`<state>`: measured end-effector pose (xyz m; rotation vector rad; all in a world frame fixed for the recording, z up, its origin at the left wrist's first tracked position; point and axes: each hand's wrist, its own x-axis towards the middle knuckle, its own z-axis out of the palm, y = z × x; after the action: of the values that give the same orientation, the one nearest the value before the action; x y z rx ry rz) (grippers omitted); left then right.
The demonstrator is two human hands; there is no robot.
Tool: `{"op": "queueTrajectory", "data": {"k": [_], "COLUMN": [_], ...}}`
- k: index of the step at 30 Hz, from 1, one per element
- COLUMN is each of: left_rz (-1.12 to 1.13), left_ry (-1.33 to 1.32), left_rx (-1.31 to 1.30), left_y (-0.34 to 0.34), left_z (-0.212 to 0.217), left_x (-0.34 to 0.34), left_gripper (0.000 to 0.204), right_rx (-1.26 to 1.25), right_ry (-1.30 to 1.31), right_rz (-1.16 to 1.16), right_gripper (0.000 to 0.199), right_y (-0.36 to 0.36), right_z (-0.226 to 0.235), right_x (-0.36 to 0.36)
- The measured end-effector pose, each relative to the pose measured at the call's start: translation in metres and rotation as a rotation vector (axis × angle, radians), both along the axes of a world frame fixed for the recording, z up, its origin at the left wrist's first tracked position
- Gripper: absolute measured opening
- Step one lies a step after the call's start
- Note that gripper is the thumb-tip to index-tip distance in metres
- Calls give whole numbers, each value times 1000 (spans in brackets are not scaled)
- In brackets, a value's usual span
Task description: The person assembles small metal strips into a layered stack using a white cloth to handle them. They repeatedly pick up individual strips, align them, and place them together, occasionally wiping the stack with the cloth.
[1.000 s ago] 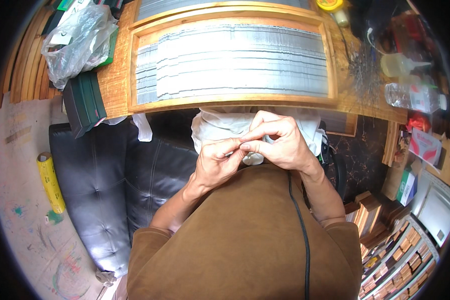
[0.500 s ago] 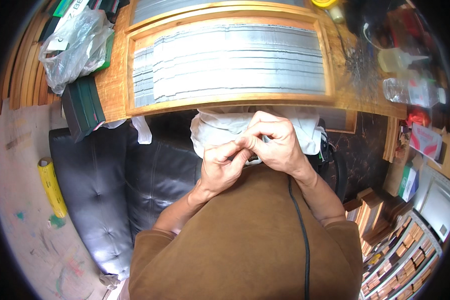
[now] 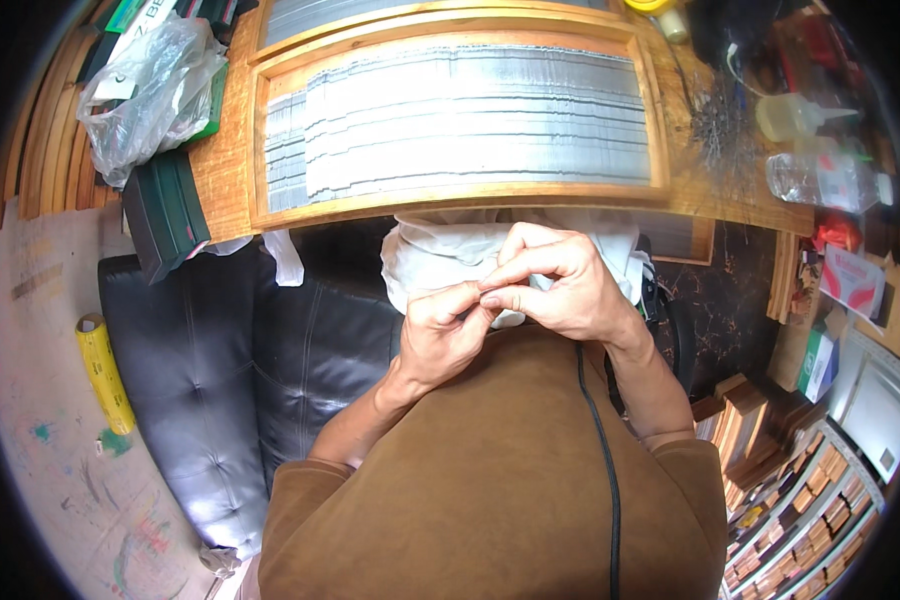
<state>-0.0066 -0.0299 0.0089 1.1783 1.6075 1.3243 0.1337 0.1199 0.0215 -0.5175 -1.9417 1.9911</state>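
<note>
My left hand [image 3: 440, 335] and my right hand [image 3: 562, 285] are held together in front of my chest, with thumbs and forefingers pinched tip to tip. Whatever sits between the fingertips is too small or too hidden to make out. Right behind the hands lies a bunched white cloth or bag [image 3: 425, 255], in my lap against the table edge. Just beyond it lies a wooden-framed tray [image 3: 450, 200] filled with rows of thin silvery strips. My brown sleeves and a black cord [image 3: 598, 440] fill the lower picture.
A crumpled clear plastic bag [image 3: 145, 85] and dark green boxes [image 3: 165, 210] lie at the table's left end. A clear bottle [image 3: 825, 180] and a squeeze bottle [image 3: 795, 115] lie at the right. A black padded seat [image 3: 220, 370], a yellow roll [image 3: 105, 370] and stacked wooden boxes [image 3: 745, 420] surround me.
My hands have stayed pinched together and shifted slightly up and right. A small silvery round thing seen under them a second ago is no longer visible.
</note>
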Motion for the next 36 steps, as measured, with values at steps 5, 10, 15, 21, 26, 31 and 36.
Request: {"op": "queueTrajectory", "data": {"k": [5,10,15,21,26,31,36], "left_rz": [-11,-39,-87,-151,-139,-143,-147], "left_ry": [-31,-42,-127,-116,-169,-186,-184], "left_rx": [3,-57,-29,-95,-71,-87,-91], "left_y": [2,-1,4,4,5,4,5], "left_z": [-1,-3,-4,-8,-8,-7,-2], "left_x": [1,-2,-10,-16,-15,-17,-18], "left_gripper": [10,10,11,9,6,9,15], "right_rx": [31,81,132,119,87,61,105], "right_ry": [-2,-6,31,33,12,14,76], "right_rz": [-30,-71,-168,-237,-229,-216,-239], "right_gripper": [17,16,17,18,18,19,19], "right_y": [-3,-8,-19,-25,-25,-24,-24], "right_z": [5,2,3,0,-2,0,-11], "right_x": [0,1,3,3,4,4,6]}}
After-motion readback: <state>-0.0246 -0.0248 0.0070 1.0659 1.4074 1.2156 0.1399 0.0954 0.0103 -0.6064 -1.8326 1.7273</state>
